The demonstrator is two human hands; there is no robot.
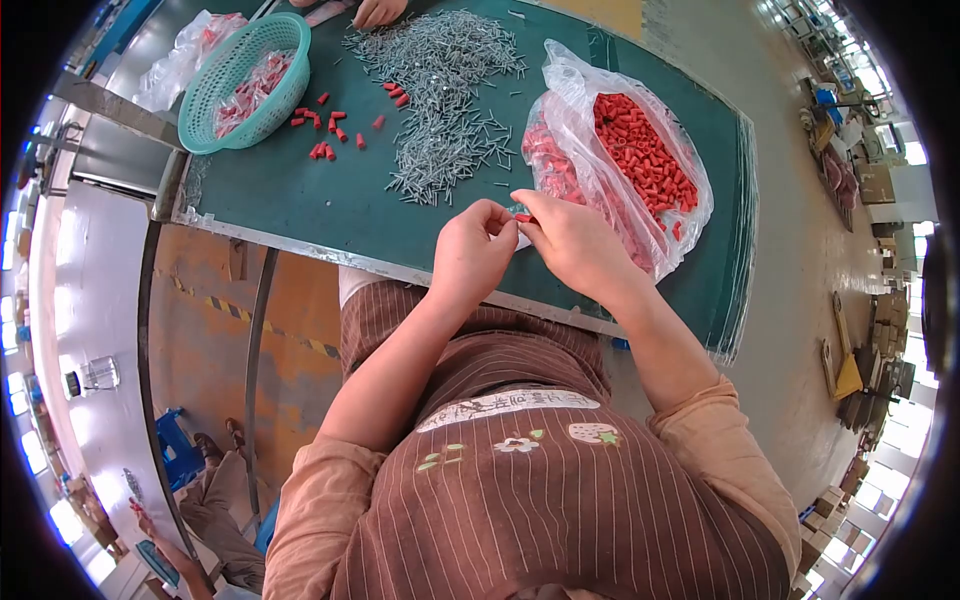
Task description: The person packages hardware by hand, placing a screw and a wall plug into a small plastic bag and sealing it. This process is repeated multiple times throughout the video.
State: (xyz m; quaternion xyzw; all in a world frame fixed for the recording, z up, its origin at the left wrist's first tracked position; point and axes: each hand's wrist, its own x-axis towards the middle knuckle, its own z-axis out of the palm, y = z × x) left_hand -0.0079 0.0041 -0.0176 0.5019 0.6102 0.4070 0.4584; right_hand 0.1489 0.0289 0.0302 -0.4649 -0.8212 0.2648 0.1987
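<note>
My right hand (575,240) pinches a small red plastic sleeve (523,217) between thumb and fingers, over the table's front edge. Close against it, my left hand (470,252) is closed in a pinch; what sits between its fingertips is too small to make out. Beyond both hands lies a big heap of grey metal screws (440,150). To the right, an open clear plastic bag (572,75) is full of red plastic sleeves (640,150). Several loose red pieces (338,134) are scattered left of the screws.
A mint-green basket (192,125) with bagged red and clear pieces stands at the table's left, beside another plastic bag (180,70). Another person's hand (378,12) is at the far edge of the green table (290,215). A seated person's legs (215,500) show lower left.
</note>
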